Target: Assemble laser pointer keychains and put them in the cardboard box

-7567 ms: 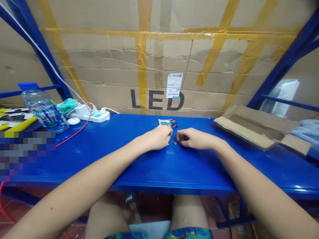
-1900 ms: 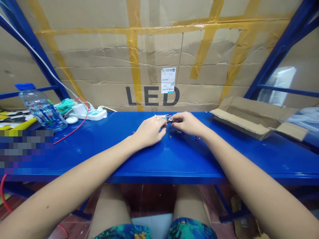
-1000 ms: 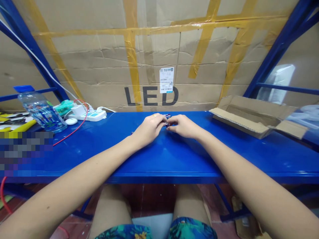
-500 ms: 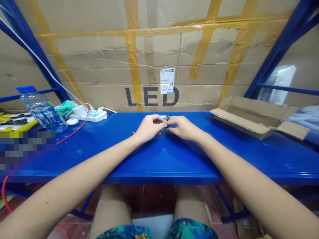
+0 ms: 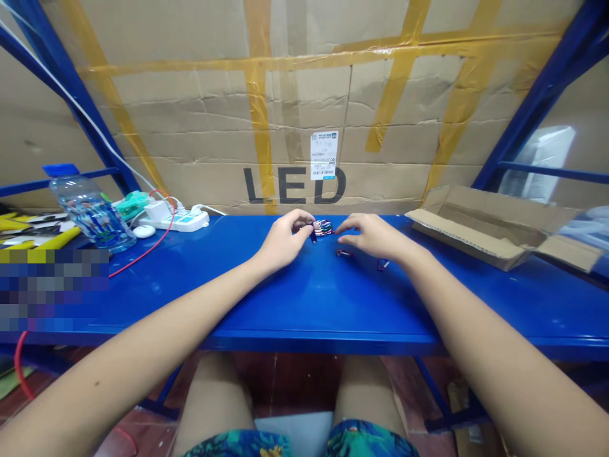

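My left hand (image 5: 284,242) is closed in a pinch over the middle of the blue table (image 5: 304,298). Between its thumb and fingers is a small dark purple piece (image 5: 313,237), too small to name. Just beyond it lies a bundle of small striped, multicoloured strips (image 5: 325,226). My right hand (image 5: 368,235) hovers to the right of this bundle, fingers apart and with nothing seen in them. One small dark red piece (image 5: 344,253) rests below the right fingertips. Another small purple-edged piece (image 5: 382,264) lies under the right wrist.
An open cardboard box (image 5: 490,228) sits on the right. To the left stand a water bottle (image 5: 92,209) and a white power strip (image 5: 183,220) with a red cable (image 5: 143,256). A large taped carton (image 5: 214,127) backs the table between blue frame posts.
My hands have drawn apart, the right one moving right and opening. The striped bundle and the small pieces near my right hand now show. The view has shifted slightly.
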The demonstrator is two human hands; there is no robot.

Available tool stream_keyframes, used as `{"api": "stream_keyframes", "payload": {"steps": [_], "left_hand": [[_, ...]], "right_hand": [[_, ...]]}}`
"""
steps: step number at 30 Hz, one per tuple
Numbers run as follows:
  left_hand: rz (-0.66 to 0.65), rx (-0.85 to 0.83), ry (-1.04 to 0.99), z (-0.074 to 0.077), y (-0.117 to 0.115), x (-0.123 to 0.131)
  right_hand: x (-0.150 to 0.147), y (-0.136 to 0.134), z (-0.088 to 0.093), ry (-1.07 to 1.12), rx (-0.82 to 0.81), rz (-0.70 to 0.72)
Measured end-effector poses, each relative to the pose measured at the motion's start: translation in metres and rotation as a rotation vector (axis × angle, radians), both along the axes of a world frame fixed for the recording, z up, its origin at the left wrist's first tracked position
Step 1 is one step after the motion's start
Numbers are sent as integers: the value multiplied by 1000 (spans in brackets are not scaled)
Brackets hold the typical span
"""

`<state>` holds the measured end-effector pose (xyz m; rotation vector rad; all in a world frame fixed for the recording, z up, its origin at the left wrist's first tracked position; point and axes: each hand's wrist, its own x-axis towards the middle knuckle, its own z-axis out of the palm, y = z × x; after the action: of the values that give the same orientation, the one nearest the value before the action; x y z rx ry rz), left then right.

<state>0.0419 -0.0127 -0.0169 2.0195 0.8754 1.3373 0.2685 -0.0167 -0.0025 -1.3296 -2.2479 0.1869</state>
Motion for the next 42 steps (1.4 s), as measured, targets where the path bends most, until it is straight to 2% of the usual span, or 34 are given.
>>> {"api": "stream_keyframes", "payload": {"steps": [5,9,11,14,20,23,31,37,42], "left_hand": [[-58,-85,-30,0,1,0],[-183,-268,-106,-1,-2,4],[-206,-344,-124,0,-5,5],[-214,-439,-161,1,-7,6],[-210,-453,-124,-1,-7,6],[-198,-435,-57,-3,-7,7],[-195,-400,-36,-6,-6,8],[-172,-242,31,-9,0,5],[-195,-140,81,-13,4,2]], "right_hand": [[9,2,-2,-153,-170,4],[-5,1,-9,-215,-158,51],[-11,1,-10,-178,-148,62],[-15,-1,-10,6,-162,84],[-21,-6,-4,697,-314,208],[-25,-9,-4,802,-295,247],[-33,-8,-8,802,-265,206],[-28,-8,-5,547,-118,147],[-25,-7,-7,406,-37,199]]}}
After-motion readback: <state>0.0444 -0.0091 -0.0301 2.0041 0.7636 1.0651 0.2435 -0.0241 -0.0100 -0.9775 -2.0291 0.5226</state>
